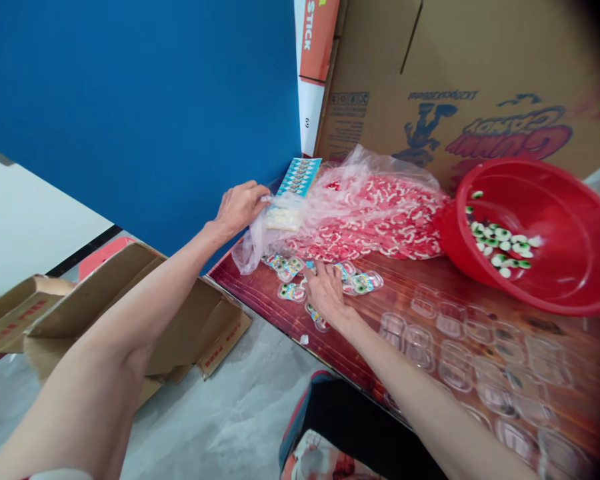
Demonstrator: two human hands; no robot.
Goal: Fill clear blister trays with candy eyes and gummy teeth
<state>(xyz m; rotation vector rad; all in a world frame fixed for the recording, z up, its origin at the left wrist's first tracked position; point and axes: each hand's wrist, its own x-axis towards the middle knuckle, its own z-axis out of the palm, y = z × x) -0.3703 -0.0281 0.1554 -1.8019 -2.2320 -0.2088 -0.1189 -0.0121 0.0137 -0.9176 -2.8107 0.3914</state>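
My left hand (243,203) pinches the edge of a clear plastic bag (253,248) at the table's left corner. The bag spreads over a pile of red-and-white gummy candies (380,223). Below it, my right hand (325,293) rests on several small candy packs (293,291); its fingers are bent and apart, and their tips partly hide the packs beneath. Green-eyed candies show through the packs' clear plastic. A blue patterned card sheet (299,176) stands behind the bag, just right of my left hand.
At the right, a red plastic basin (565,283) holds several eyeball candies (503,243). Several clear plastic trays (453,320) lie on the wood-look table (275,320). A large cardboard box (380,67) and a blue panel (145,100) stand behind. Cardboard boxes (195,320) sit on the floor at left.
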